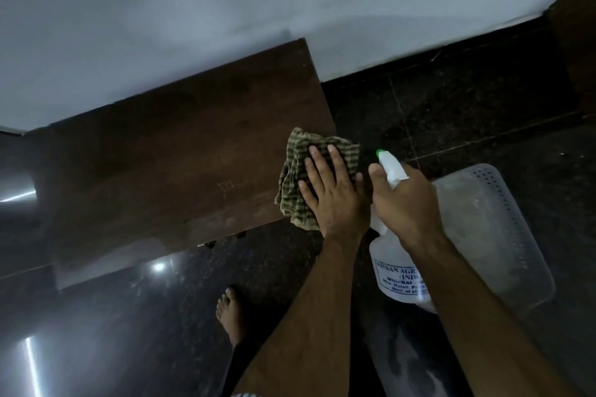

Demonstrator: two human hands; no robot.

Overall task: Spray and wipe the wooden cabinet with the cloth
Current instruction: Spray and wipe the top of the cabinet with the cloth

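Observation:
The dark wooden cabinet (pixel 180 151) stands against the white wall, seen from above. A green-and-tan checked cloth (pixel 292 185) lies crumpled at the top's near right corner. My left hand (pixel 332 190) presses flat on the cloth, fingers spread. Just to its right, off the cabinet's edge, my right hand (pixel 403 203) grips a white spray bottle (pixel 398 271) by the neck. The green-tipped nozzle (pixel 380 153) points up and left toward the cabinet. Blue printed text shows on the bottle's body.
A translucent plastic basket (pixel 503 229) with a perforated rim sits on the dark polished floor (pixel 451 113) to the right, partly behind the bottle. My bare foot (pixel 230 313) stands on the floor below the cabinet. A brown wooden edge (pixel 577 51) shows at far right.

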